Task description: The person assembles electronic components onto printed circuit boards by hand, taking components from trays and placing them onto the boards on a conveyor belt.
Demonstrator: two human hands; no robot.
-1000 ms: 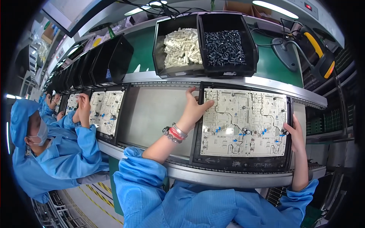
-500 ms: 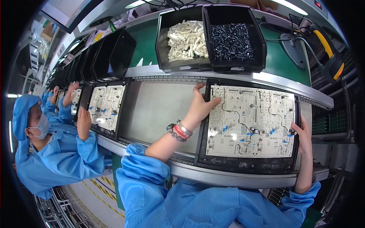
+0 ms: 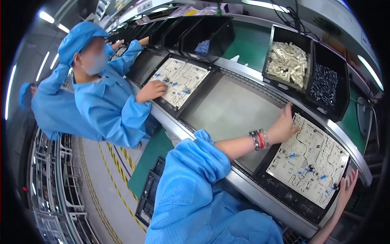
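A white circuit board point(image 3: 309, 156) with blue and black components lies in a black carrier tray point(image 3: 280, 195) on the conveyor. My left hand point(image 3: 283, 128) grips the tray's left side, thumb toward the board's upper left corner and fingers over the far edge. Red and metal bracelets circle that wrist. At the tray's right side, my right hand point(image 3: 346, 191) holds the edge, with the thumb near the board's lower right corner. Its fingers reach past the outer side and are partly hidden.
Beyond the conveyor rail point(image 3: 243, 75) stand a bin of cream-coloured parts point(image 3: 287, 61) and a bin of small dark parts point(image 3: 324, 87). To the left, a co-worker in blue point(image 3: 109, 101) has a hand over another circuit board point(image 3: 180, 79). More black bins point(image 3: 207, 38) line the far side.
The view has swung left, so my tray appears farther right and tilted. Both my hands stay at its sides. The co-worker's raised hands have changed, one now lowered to their board.
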